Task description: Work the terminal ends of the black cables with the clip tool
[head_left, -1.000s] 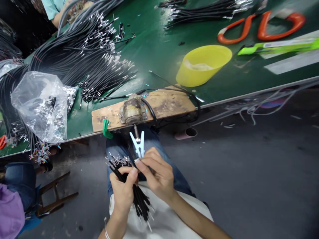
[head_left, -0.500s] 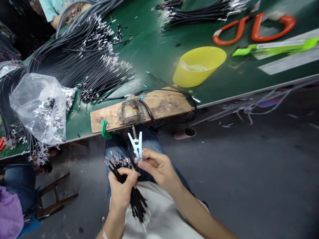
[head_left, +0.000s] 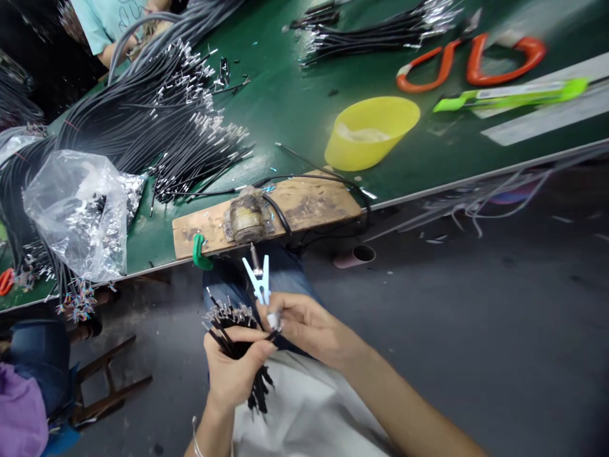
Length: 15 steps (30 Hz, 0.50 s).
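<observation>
My left hand [head_left: 233, 371] is closed round a bundle of short black wires [head_left: 233, 317] with metal tips, held over my lap. My right hand [head_left: 304, 327] is closed on a light blue plastic clip [head_left: 258, 279], its two prongs pointing up; its fingertips meet my left thumb at the bundle. Just above the clip, a small metal device [head_left: 245, 218] with a black cable is mounted on a wooden board [head_left: 309, 206] clamped to the green table's edge by a green clamp [head_left: 200, 251].
A large pile of black cables [head_left: 143, 120] with metal ends covers the table's left. A clear plastic bag [head_left: 76, 212], a yellow bowl [head_left: 368, 130], orange-handled tools [head_left: 476, 57] and a green tool [head_left: 509, 95] lie there. Another person's arm [head_left: 114, 19] is at top left; a wooden stool [head_left: 104, 381] stands left.
The view shifted slightly. My right hand has moved down and closer to the bundle; my left hand has pulled the wires up, so less of the bundle hangs below it.
</observation>
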Available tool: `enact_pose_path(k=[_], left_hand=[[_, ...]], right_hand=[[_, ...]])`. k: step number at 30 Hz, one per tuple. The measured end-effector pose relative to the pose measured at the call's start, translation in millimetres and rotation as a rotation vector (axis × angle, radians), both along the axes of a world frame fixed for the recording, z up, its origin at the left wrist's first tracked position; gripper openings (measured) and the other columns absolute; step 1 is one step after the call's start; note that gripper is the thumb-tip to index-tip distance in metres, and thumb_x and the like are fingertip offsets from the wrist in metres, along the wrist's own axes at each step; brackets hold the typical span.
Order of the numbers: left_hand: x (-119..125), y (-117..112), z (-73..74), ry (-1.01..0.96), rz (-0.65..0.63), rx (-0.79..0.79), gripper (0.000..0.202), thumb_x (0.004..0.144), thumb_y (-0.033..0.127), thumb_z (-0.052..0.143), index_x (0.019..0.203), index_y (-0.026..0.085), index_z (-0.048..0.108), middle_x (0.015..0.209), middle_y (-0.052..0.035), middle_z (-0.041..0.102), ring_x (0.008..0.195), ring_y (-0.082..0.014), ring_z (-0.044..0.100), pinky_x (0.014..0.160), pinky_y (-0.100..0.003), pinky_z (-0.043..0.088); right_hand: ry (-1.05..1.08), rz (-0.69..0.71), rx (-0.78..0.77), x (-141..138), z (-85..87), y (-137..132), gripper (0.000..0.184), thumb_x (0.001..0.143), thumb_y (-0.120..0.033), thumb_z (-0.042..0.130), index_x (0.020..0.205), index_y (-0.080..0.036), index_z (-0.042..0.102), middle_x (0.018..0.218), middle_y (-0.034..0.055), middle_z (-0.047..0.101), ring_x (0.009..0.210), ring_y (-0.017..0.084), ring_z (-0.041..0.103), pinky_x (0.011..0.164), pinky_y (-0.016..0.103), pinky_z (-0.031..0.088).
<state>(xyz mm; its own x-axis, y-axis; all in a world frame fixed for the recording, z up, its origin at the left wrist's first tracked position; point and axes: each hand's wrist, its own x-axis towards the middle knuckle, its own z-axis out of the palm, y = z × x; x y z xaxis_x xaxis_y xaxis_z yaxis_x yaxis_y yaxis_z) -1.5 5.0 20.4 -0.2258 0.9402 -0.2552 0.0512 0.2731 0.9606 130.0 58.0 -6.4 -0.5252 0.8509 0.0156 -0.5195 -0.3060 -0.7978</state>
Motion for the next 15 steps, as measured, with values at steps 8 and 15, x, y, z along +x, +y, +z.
enact_pose_path(k=[8,15], left_hand=[[4,9,9.3,0.011,0.043,0.017,0.016,0.052,0.035,0.080,0.053,0.022,0.071,0.053,-0.0034,0.068,0.050,-0.0182,0.060,0.053,-0.031,0.050],[-9,21,12.5,0.041,0.119,0.014,0.022,0.041,0.038,0.083,0.046,0.023,0.068,0.050,-0.0016,0.066,0.050,-0.0191,0.062,0.056,-0.033,0.054]], right_hand=[[0.006,0.142,-0.297,7,0.5,32,0.032,0.052,-0.040,0.078,0.050,-0.015,0.059,0.044,-0.0059,0.044,0.042,0.006,0.031,0.045,0.023,0.023],[0.183,-0.033,-0.247,-19,17.6,47,0.037,0.062,-0.051,0.071,0.071,-0.016,0.068,0.066,0.0012,0.058,0.058,0.011,0.046,0.056,0.024,0.036]])
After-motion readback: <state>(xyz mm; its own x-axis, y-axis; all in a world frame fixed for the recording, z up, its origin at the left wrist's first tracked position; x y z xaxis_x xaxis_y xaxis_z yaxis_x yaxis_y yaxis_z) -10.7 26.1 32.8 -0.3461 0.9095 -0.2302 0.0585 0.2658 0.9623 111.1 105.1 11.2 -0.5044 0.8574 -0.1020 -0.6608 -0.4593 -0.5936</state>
